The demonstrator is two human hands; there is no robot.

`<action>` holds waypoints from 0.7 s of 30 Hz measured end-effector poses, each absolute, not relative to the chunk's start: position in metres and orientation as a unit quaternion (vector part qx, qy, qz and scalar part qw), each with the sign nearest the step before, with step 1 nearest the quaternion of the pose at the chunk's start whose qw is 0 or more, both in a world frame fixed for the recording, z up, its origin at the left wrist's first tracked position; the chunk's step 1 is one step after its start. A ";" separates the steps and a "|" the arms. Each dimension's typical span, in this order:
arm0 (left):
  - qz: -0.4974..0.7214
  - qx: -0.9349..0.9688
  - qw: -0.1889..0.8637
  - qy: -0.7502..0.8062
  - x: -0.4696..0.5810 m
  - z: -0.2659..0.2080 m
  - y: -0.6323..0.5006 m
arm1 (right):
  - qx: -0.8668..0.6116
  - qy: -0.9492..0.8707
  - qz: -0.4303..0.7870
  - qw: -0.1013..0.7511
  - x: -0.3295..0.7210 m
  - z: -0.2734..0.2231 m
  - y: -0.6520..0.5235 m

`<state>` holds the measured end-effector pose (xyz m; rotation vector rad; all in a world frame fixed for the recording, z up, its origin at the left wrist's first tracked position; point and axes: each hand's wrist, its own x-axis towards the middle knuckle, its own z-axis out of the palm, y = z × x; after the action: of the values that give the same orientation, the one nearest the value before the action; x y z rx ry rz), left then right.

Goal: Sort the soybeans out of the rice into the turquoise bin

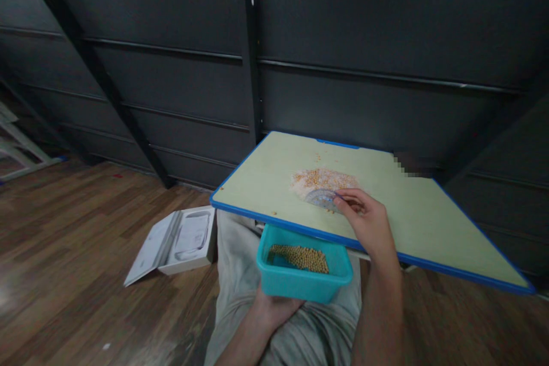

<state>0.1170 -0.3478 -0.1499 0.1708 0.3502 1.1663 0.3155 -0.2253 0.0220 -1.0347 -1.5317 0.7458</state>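
My right hand point(365, 214) pinches a clear semicircular protractor point(321, 198) at its right end, low over the near edge of a pile point(323, 177) of white grains mixed with yellow beans. The pile lies on a pale green folding table point(407, 211) with a blue rim. My left hand point(274, 306) holds a turquoise plastic bin point(300, 286) from below, its fingers mostly hidden under it. Inside the bin are many round yellowish beans point(302, 257), heaped unevenly. The bin sits above my lap, just under the table's front edge.
A few loose beans point(274, 213) lie apart from the pile on the table. On the wooden floor to the left is an opened white box point(189, 243). A dark panelled wall point(180, 86) stands behind the table. A white frame point(26, 151) is at far left.
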 end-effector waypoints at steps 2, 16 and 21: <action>0.547 0.089 0.816 0.164 0.117 -0.146 -0.348 | -0.434 -0.649 0.316 0.539 0.316 0.021 -0.225; 0.549 0.083 0.816 0.162 0.121 -0.141 -0.347 | -0.414 -0.676 0.323 0.517 0.316 0.026 -0.229; 0.551 0.087 0.811 0.176 0.122 -0.127 -0.347 | -0.395 -0.690 0.333 0.507 0.316 0.031 -0.233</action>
<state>0.1225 -0.3470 -0.1268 0.1850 0.3757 1.1766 0.3163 -0.2335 0.0306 -0.9533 -1.6626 0.8041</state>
